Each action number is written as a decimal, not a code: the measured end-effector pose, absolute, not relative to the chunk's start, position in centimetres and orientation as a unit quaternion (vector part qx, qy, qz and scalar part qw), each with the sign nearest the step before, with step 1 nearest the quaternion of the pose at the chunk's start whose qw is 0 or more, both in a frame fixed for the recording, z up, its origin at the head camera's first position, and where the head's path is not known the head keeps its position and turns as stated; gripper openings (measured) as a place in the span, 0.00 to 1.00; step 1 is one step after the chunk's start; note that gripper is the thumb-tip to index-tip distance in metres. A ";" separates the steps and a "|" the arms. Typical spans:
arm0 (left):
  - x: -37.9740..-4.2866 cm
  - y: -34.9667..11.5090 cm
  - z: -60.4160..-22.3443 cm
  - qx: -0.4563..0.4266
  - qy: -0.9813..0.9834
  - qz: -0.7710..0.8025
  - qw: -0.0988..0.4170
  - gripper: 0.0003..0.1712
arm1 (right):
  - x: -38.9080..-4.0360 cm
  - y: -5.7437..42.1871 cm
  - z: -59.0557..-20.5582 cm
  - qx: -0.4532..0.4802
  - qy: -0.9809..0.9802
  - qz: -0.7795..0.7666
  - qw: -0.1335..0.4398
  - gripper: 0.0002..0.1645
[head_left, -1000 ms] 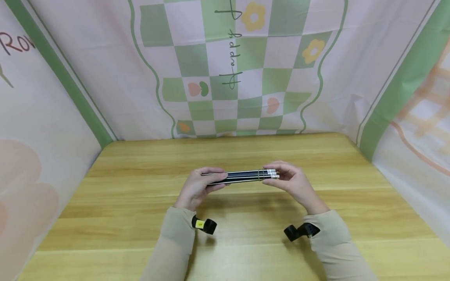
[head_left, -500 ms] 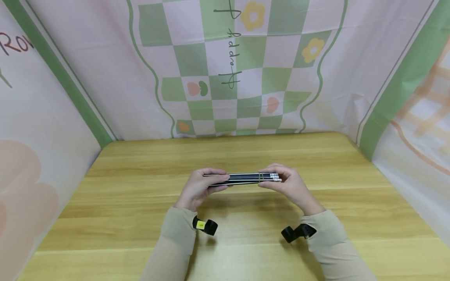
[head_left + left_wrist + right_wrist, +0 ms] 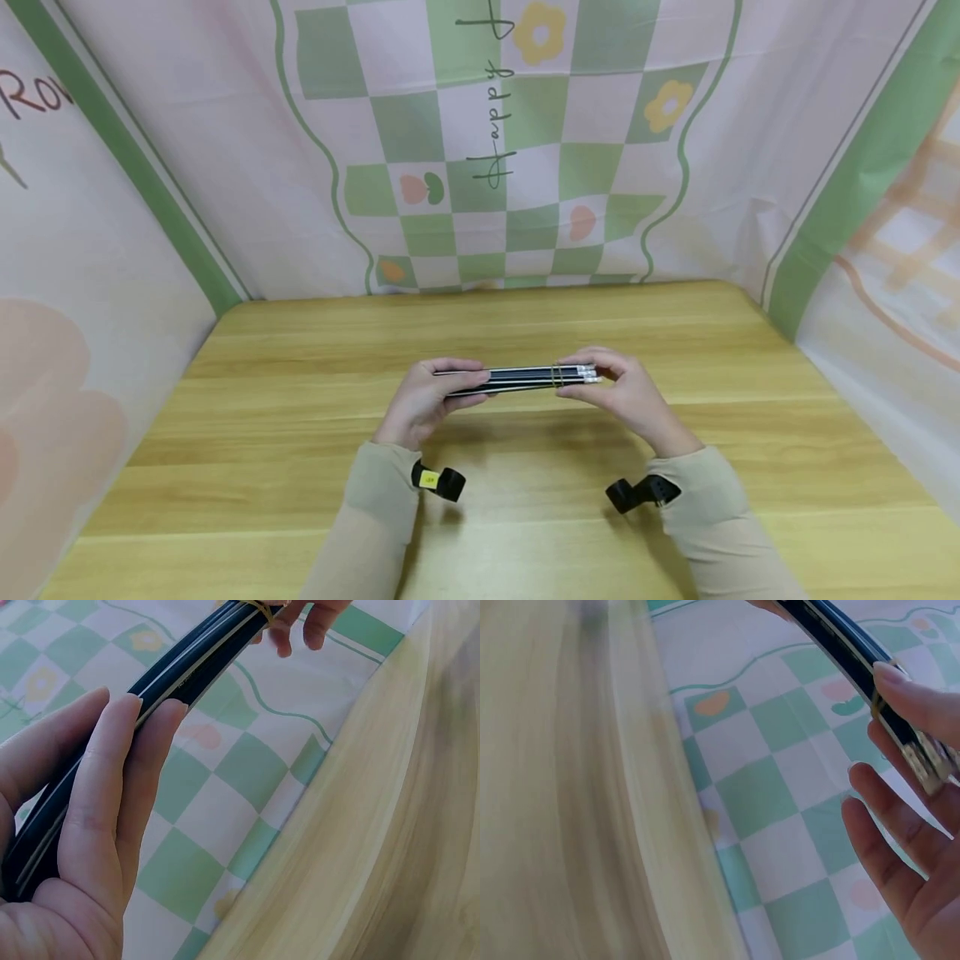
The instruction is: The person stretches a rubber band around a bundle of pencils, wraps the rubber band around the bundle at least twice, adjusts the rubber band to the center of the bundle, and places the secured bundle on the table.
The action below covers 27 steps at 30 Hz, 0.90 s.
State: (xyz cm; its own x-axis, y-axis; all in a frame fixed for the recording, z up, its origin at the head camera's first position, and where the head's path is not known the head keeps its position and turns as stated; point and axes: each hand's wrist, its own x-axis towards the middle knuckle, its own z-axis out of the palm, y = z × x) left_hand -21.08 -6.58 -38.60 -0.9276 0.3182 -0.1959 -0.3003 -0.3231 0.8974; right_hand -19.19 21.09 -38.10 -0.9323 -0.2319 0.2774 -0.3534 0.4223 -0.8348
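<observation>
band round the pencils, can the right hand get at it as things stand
Probably yes: the right hand pinches the pencils right by the band, with nothing seen in between.

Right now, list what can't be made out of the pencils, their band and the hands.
Pencils: left-hand ends covered by the left hand, head view; exact count unclear, as they overlap.
Lettering on a pencil: too small to read, left wrist view.
Band: its back hidden behind the pencils, head view.
Right hand: partly cut off by the top edge, left wrist view.
</observation>
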 end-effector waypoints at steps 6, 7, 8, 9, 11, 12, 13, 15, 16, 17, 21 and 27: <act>-21.1 -6.3 -38.7 0.008 0.552 0.811 0.195 0.20 | -19.2 20.7 -38.2 0.185 -0.847 0.496 0.054 0.21; -21.0 -6.2 -38.7 0.010 0.554 0.809 0.197 0.20 | -19.2 20.6 -38.2 0.189 -0.843 0.501 0.055 0.21; -21.0 -6.1 -38.7 0.010 0.554 0.809 0.198 0.21 | -19.2 20.4 -38.3 0.193 -0.841 0.501 0.058 0.21; -20.9 -6.0 -38.6 0.010 0.555 0.808 0.199 0.22 | -19.2 20.3 -38.3 0.197 -0.840 0.501 0.061 0.21; -20.8 -5.9 -38.6 0.012 0.557 0.805 0.202 0.24 | -19.2 20.1 -38.4 0.207 -0.839 0.499 0.068 0.23; -20.8 -5.9 -38.5 0.013 0.558 0.805 0.202 0.25 | -19.2 20.0 -38.4 0.210 -0.840 0.495 0.071 0.23; -20.8 -5.9 -38.5 0.012 0.558 0.805 0.202 0.26 | -19.2 20.0 -38.4 0.210 -0.843 0.491 0.072 0.23; -20.8 -5.9 -38.5 0.011 0.559 0.804 0.202 0.26 | -19.1 20.0 -38.3 0.210 -0.850 0.477 0.070 0.24; -20.8 -5.9 -38.5 0.011 0.559 0.804 0.202 0.26 | -19.1 20.1 -38.2 0.207 -0.853 0.475 0.067 0.25; -20.9 -6.0 -38.5 0.011 0.559 0.804 0.202 0.25 | -19.1 20.2 -38.1 0.203 -0.856 0.472 0.065 0.26; -20.9 -6.0 -38.5 0.011 0.559 0.805 0.196 0.21 | -19.0 20.5 -37.8 0.189 -0.865 0.460 0.069 0.24; -20.9 -5.6 -38.9 0.015 0.562 0.804 0.193 0.20 | -19.0 20.2 -38.1 0.227 -0.865 0.426 0.134 0.20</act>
State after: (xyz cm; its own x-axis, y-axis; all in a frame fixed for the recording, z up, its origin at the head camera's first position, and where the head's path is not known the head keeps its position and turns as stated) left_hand -20.90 -5.65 -38.87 -0.9252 0.3268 -0.1928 -0.2932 -0.2931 0.9100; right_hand -19.03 20.21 -38.13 -0.8607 -0.2796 0.4255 -0.5077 0.5336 -0.6763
